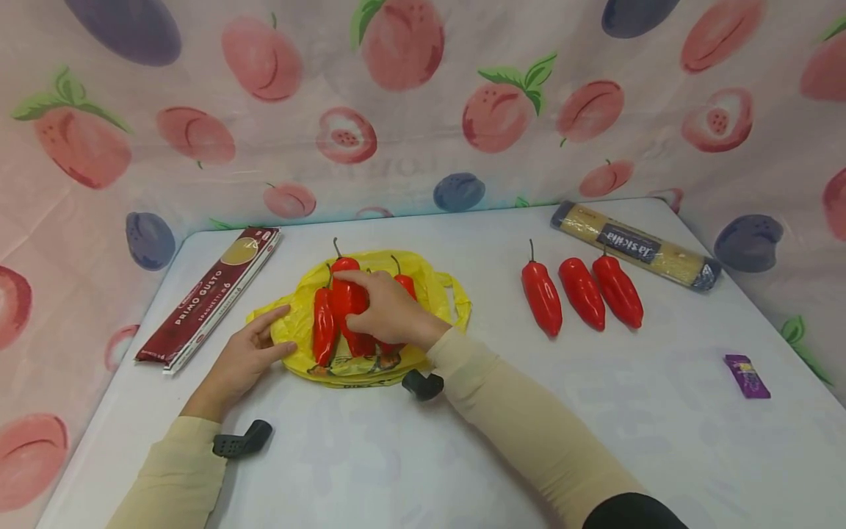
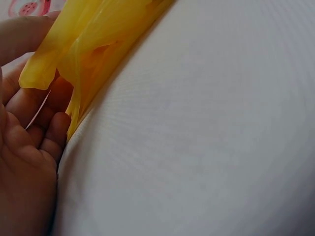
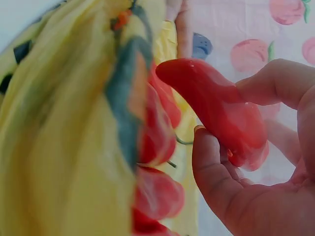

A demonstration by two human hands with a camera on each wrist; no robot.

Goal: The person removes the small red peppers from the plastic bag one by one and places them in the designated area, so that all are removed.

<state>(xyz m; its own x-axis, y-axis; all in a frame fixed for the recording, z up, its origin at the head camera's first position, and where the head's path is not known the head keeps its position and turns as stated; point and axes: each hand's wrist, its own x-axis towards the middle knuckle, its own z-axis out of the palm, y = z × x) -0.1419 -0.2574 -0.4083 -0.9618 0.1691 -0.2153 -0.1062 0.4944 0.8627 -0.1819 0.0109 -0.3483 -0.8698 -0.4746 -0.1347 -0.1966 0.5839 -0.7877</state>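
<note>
fruit-print cloth [image 1: 410,162] backs a white counter [image 1: 363,455]; right hand [image 1: 396,308], fingers [image 3: 275,81] gripping a red pepper [image 3: 211,93], hovers over the yellow bag [image 1: 429,286]; left hand [image 1: 239,361] seems to pinch the bag's edge.

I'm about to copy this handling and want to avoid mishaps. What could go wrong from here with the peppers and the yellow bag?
The glossy red pepper might slip, since the right hand pinches it between thumb and fingers. Neighbouring peppers lie close beside it, so it may knock one aside. The yellow plastic bag looks thin and crumpled; a tug from the left hand at its edge could shift them.
</note>
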